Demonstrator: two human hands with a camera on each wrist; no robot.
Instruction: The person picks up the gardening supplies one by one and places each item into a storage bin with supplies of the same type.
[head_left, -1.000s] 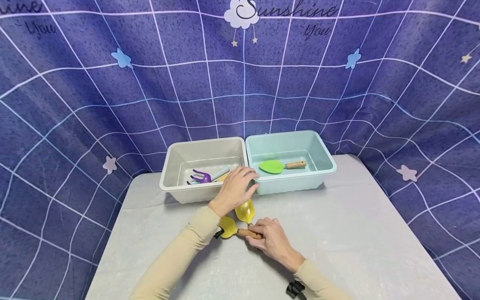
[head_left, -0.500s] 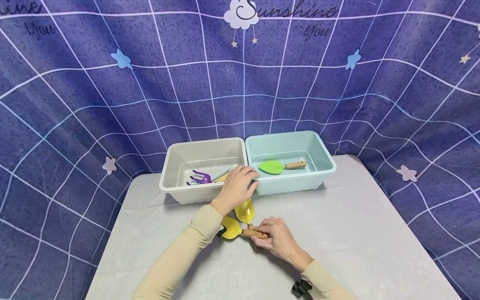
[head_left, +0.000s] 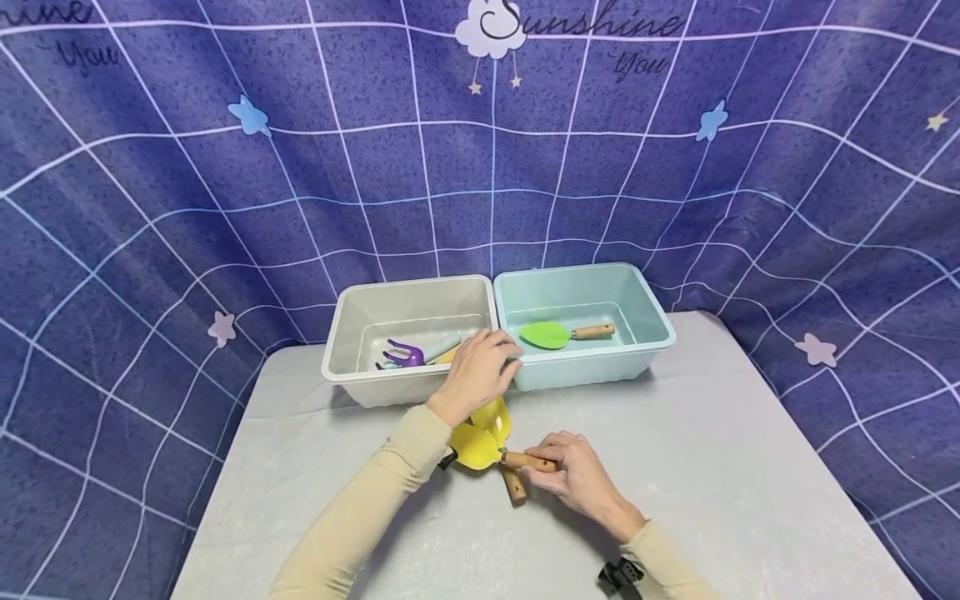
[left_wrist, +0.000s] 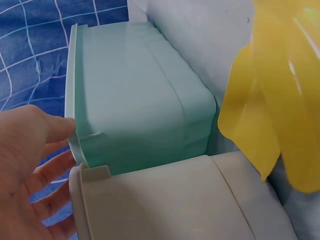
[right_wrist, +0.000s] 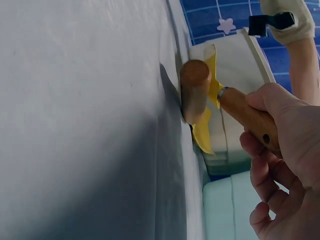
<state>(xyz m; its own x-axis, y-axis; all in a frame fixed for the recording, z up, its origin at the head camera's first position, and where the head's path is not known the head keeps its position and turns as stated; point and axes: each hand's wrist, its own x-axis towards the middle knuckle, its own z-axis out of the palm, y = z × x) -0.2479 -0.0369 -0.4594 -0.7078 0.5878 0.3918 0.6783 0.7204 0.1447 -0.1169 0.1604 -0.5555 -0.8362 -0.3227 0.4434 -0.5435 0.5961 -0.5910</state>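
My right hand [head_left: 581, 475] pinches the end of a wooden handle belonging to a yellow trowel [head_left: 517, 460]. Its blade points left and overlaps a second yellow trowel [head_left: 515, 487], which lies beneath on the table with its handle toward me. In the right wrist view, the held handle [right_wrist: 247, 112] sits between thumb and fingers, beside the other trowel's handle [right_wrist: 195, 85]. My left hand [head_left: 476, 371] holds the rims where the grey bin [head_left: 390, 387] and the teal bin [head_left: 585, 371] meet, thumb outside [left_wrist: 62, 128], fingers behind the rims.
Inside the grey bin lie a purple hand rake [head_left: 405, 356] and a tool with a yellow part [head_left: 446, 356], partly hidden by my left hand. A green trowel [head_left: 546, 335] lies in the teal bin. A blue patterned curtain [head_left: 480, 167] hangs behind the grey-covered table [head_left: 712, 467].
My right hand has drawn back to the right with one yellow trowel, sliding it across the other and baring the lower handle. My left hand stays at the bin rims.
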